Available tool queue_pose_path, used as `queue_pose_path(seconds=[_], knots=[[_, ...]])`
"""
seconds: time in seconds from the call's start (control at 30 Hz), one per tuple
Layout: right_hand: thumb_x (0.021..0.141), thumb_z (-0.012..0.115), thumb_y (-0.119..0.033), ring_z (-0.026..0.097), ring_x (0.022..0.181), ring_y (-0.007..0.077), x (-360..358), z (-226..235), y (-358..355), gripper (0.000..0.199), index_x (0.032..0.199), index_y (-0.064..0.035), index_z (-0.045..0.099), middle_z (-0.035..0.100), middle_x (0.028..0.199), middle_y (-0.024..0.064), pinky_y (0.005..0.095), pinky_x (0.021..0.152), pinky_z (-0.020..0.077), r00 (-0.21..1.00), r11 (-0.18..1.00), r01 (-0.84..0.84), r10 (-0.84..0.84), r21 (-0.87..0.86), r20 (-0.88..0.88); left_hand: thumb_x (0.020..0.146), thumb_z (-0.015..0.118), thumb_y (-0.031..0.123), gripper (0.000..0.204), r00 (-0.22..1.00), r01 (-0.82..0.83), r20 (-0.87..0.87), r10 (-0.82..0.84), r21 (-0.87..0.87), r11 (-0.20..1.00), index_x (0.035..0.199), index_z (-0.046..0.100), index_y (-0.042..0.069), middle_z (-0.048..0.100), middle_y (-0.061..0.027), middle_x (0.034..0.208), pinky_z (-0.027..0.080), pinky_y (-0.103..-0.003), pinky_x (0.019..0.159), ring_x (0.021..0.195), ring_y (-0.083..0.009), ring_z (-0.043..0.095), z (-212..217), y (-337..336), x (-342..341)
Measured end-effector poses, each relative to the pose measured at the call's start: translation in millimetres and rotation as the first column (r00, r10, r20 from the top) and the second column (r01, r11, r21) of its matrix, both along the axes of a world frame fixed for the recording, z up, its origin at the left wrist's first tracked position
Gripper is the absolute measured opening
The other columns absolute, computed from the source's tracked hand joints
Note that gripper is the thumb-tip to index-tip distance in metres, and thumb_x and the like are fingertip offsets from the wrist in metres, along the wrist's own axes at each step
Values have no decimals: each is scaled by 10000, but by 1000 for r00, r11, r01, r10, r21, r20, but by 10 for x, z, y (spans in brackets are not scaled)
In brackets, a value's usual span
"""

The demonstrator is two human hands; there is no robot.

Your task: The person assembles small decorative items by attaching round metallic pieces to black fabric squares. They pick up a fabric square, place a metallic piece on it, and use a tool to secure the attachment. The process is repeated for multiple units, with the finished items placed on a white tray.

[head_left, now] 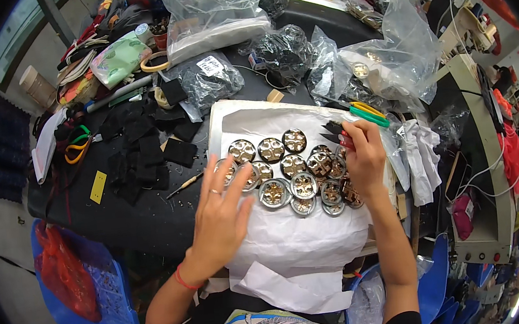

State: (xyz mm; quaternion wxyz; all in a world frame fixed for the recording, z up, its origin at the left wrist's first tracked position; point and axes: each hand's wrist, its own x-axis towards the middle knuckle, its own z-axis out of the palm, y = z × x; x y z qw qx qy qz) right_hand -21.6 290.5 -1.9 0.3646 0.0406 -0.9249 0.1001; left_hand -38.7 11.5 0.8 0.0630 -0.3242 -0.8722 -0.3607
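Gold and silver all over the head view: a bunch of round metal discs (271, 149) sits mid-tray on white paper (304, 236). Call the tray (215, 125) the dial, 12 farthest from the wearer.

Left hand (219, 225) comes in from 8 o'clock, fingers spread loosely over the discs on that side; can't tell if the fingertips touch any. Right hand (367, 159), over at 3, pinches a small black-and-red tool (336, 136) above the discs around 1 to 2 o'clock. Can't make out exactly what kind.

What could go wrong, imo: the discs at 4 to 5 overlap, so a bump from the right hand could slide the top ones off and scuff the shiny faces. Those dark pointed tips could scratch one too if the grip slips. And the paper hangs past the tray at 6, so a snag there might drag everything.

As for direction, the tool's tips aim at about 10, long axis running roughly 10 to 4. The discs are round, so no real long axis; most lie pattern up, a few leaning on neighbours.
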Motion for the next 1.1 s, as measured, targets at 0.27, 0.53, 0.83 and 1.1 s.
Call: queue_pose_path(seconds=[0.27, 0.53, 0.83, 1.1], knots=[[694, 557, 78, 553, 736, 249, 250, 130, -271, 349, 1019, -41, 602, 514, 912, 138, 332, 635, 466, 952, 936, 90, 20, -342, 305, 783, 669, 108, 459, 998, -68, 0, 69, -24, 997, 1189, 509, -34, 540, -205, 1188, 418, -397, 926, 1136, -355, 492, -212, -204, -341], [868, 596, -97, 469, 597, 73, 305, 236, -1145, 96, 927, -23, 615, 545, 722, 6, 216, 522, 373, 774, 210, 159, 581, -965, 254, 698, 756, 105, 517, 982, -2, -182, 51, 260, 966, 1153, 540, -7, 576, -161, 1110, 464, -368, 858, 1017, -301, 562, 66, 68, 138], [797, 685, -124, 481, 541, 91, 497, 158, -1239, 184, 916, -6, 609, 550, 666, 43, 231, 470, 366, 774, 659, 21, 465, -752, 429, 986, 377, 300, 460, 636, -248, 757, -148, 383, 890, 861, 600, -82, 613, -94, 617, 463, -247, 441, 490, -139, 604, 70, -111, 349], [689, 759, -176, 462, 564, 154, 555, 189, -1338, 373, 1026, -58, 650, 510, 665, 14, 284, 480, 357, 960, 984, -149, 168, -98, 223, 988, 348, 332, 479, 714, -342, 698, -54, 415, 843, 777, 599, -18, 592, -50, 577, 389, -186, 389, 449, -63, 528, 51, -170, 307]])
